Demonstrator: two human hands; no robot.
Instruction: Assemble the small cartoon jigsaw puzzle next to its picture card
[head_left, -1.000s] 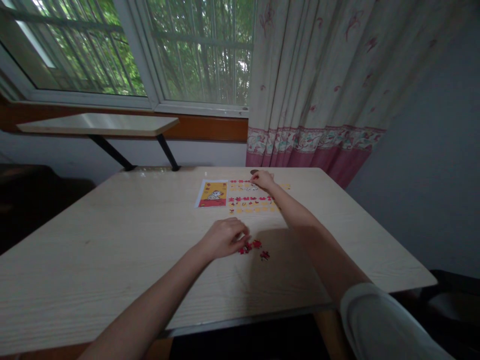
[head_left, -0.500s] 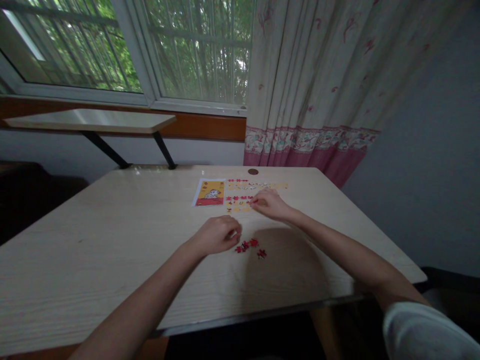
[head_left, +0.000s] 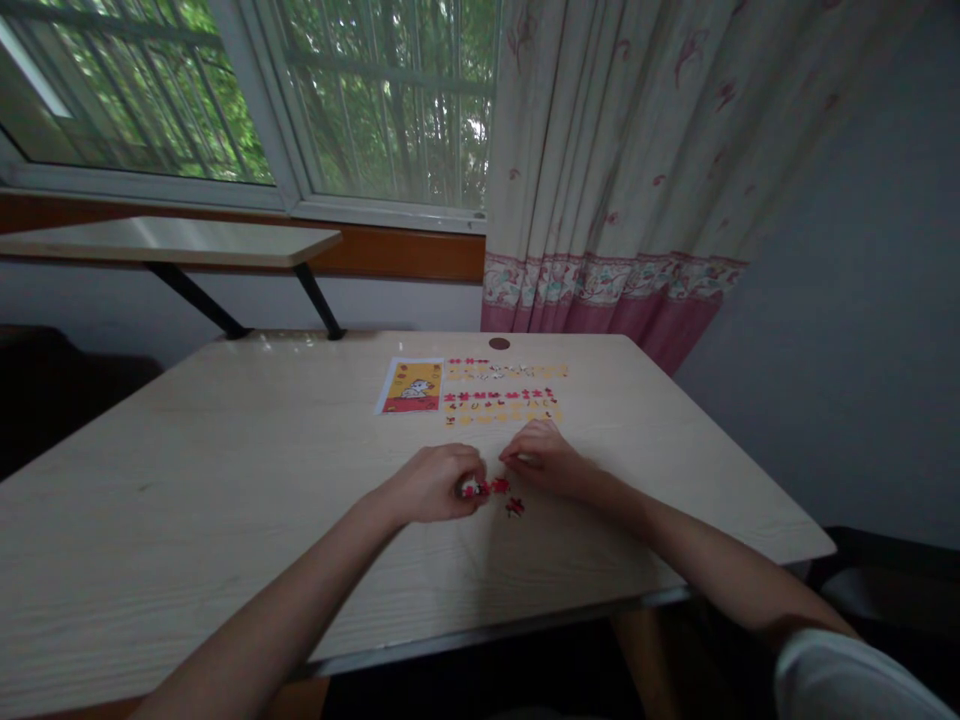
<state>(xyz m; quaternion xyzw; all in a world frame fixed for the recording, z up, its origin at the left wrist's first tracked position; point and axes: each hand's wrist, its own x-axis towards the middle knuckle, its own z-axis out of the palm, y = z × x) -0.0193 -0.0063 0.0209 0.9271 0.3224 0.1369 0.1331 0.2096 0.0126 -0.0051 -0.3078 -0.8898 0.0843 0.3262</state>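
Note:
Small red jigsaw pieces lie near the front of the table. My left hand [head_left: 433, 484] is curled over the leftmost of them, its thumb and fingers closed on a red jigsaw piece [head_left: 472, 490]. Right beside its fingertips is another red piece [head_left: 500, 485], with one more [head_left: 515, 507] slightly nearer to me. My right hand [head_left: 549, 462] hovers just above and right of these, thumb and finger pinched together; whether anything is between them I cannot make out. Beyond both hands, red and yellow pieces [head_left: 499, 397] are laid out in rows.
A picture sheet [head_left: 412, 388] with a white animal on yellow and red lies left of the rows. Farther back, a dark round disc [head_left: 499, 343] is set in the tabletop [head_left: 285, 480]. A raised shelf [head_left: 172, 240] stands at the back left, before the window.
My right hand has come back from the rows toward the loose red pieces, uncovering the right part of the rows. My left hand has closed over the leftmost loose pieces.

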